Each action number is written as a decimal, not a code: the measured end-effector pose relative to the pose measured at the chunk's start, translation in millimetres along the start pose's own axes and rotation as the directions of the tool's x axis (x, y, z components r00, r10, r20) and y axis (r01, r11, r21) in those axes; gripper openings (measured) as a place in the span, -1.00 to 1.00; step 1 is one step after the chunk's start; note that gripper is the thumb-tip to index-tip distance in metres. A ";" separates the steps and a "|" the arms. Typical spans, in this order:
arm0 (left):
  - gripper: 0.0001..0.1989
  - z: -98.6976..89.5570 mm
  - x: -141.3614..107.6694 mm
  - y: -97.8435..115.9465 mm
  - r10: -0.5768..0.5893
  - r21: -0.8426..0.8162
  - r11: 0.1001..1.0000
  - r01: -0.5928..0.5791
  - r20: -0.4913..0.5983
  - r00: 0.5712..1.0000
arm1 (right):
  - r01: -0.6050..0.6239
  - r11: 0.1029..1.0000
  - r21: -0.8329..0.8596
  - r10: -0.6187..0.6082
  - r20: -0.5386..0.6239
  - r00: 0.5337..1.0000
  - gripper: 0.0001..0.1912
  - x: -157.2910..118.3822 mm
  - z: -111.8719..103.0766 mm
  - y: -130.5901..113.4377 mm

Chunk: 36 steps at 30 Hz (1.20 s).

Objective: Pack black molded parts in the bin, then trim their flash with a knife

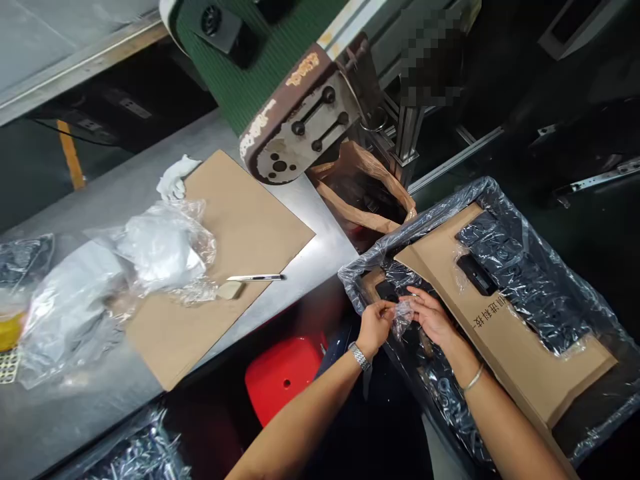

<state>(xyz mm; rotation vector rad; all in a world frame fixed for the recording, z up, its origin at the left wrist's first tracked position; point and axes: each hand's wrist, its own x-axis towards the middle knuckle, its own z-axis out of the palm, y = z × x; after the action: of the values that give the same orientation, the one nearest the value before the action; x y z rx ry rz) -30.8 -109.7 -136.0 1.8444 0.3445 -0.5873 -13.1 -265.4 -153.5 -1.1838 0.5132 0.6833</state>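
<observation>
Over the near side of a plastic-lined crate [373,257], my left hand [376,328] pinches the edge of a small clear plastic bag [401,320]. My right hand [431,319] grips the bag's other side between thumb and fingers, a finger or two loosely raised. Just beyond the fingertips lies a black part [387,291] in the crate; whether the bag touches it I cannot tell. Bagged black parts [445,393] fill the crate below my hands. On a cardboard sheet [530,373] to the right sit several bagged black parts [515,273] and one separate black part [477,275].
A metal table [320,200] on the left carries cardboard [260,227], clear bags with white contents [160,247], a white glove [176,177] and a pen-like tool [256,277]. A green conveyor [225,73] hangs over it. Below are a red stool [285,377] and a brown paper bag [345,207].
</observation>
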 end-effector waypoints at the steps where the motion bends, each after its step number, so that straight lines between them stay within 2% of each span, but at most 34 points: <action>1: -0.83 -4.6 0.0 -0.8 -0.006 -0.035 0.999 0.005 -0.034 0.999 | 0.000 1.000 0.010 0.001 -0.016 1.000 -0.49 0.5 -1.2 -0.2; 4: -0.86 -19.8 0.0 0.8 -0.008 -0.112 0.994 0.000 -0.077 0.997 | -0.003 1.000 0.019 0.003 -0.023 1.000 -0.53 -1.2 0.3 -3.8; 7: -0.71 -30.3 -2.6 4.6 0.018 -0.157 0.987 -0.022 -0.026 1.000 | -0.038 0.999 -0.022 0.039 0.070 0.997 -0.52 -5.7 8.5 -7.9; 9: -0.63 -34.2 -5.9 6.0 0.030 -0.168 0.985 -0.030 -0.002 1.000 | -0.042 0.997 -0.059 0.049 0.108 0.993 -0.60 -7.4 12.7 -8.6; 12: -0.62 -39.2 -12.5 4.6 0.003 -0.166 0.986 -0.009 -0.037 0.999 | -0.013 0.997 -0.079 0.018 0.067 0.998 -0.69 -6.4 12.0 -6.1; 17: -0.85 -46.9 -20.3 -1.0 -0.072 -0.170 0.984 0.054 -0.097 0.993 | -0.003 0.998 -0.064 0.002 -0.005 1.000 -0.80 -2.5 5.2 1.4; 24: -0.57 -49.1 -11.9 3.9 -0.096 -0.253 0.965 0.069 -0.095 0.991 | -0.014 0.999 0.048 0.014 0.001 1.000 -0.80 1.5 9.7 -2.3; 28: -0.49 -51.9 -8.8 5.2 -0.075 -0.234 0.971 0.055 -0.075 0.994 | -0.022 0.996 0.085 0.023 -0.006 1.000 -0.72 1.5 8.8 -5.2; 33: -0.56 -55.4 -14.9 8.1 0.024 -0.141 0.989 -0.047 -0.164 0.986 | -0.013 0.995 0.094 0.013 -0.005 1.000 -0.68 0.3 11.3 -5.1; 36: -0.54 -55.2 -17.0 9.4 0.088 -0.084 0.992 -0.096 -0.092 0.992 | -0.002 0.995 0.102 0.002 0.000 1.000 -0.71 0.0 15.0 -5.6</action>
<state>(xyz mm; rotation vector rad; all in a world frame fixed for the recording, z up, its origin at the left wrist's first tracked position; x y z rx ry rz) -27.8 -60.3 -104.7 1.7938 0.3365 -0.4218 -8.9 -252.3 -145.3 -1.0872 0.5436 0.6513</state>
